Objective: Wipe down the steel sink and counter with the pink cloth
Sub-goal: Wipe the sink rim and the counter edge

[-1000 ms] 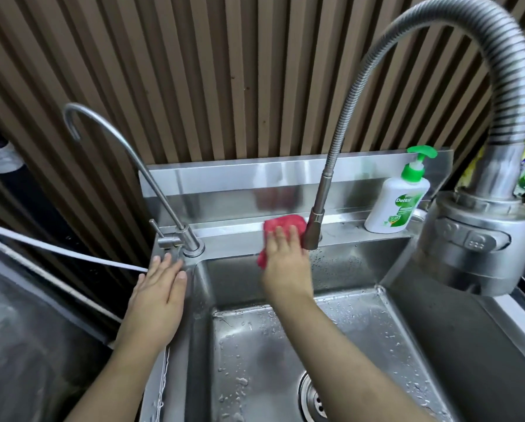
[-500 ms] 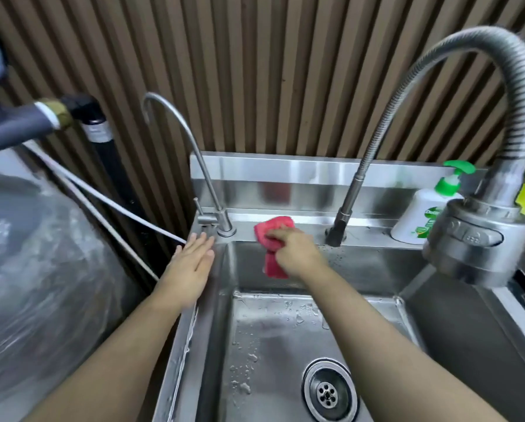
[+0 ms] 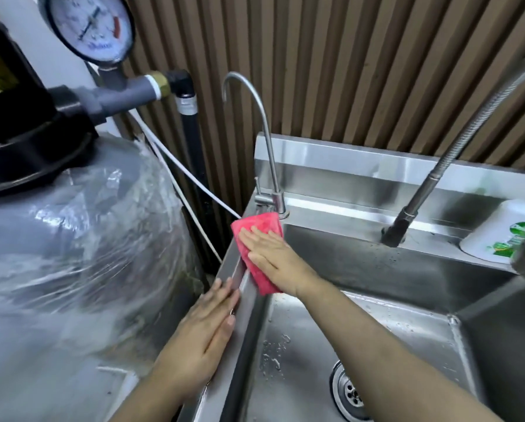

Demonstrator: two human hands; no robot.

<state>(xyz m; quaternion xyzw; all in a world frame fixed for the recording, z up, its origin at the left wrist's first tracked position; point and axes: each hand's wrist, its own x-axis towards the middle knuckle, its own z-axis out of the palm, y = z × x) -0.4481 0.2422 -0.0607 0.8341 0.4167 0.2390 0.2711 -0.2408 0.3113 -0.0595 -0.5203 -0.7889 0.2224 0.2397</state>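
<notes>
Where the pink cloth [image 3: 259, 226] has gone: leftward from the flexible tap [image 3: 407, 214] to the steel sink's [image 3: 377, 269] left rear corner, under the gooseneck tap [image 3: 267, 141].
Right hand [image 3: 274, 258]: fingers straight and together, pressing the cloth flat.
Left hand [image 3: 207, 327]: fingers straight, resting on the left rim.
Meaning: back ledge likely wiped; the left rim and the droplet-speckled basin remain.
</notes>
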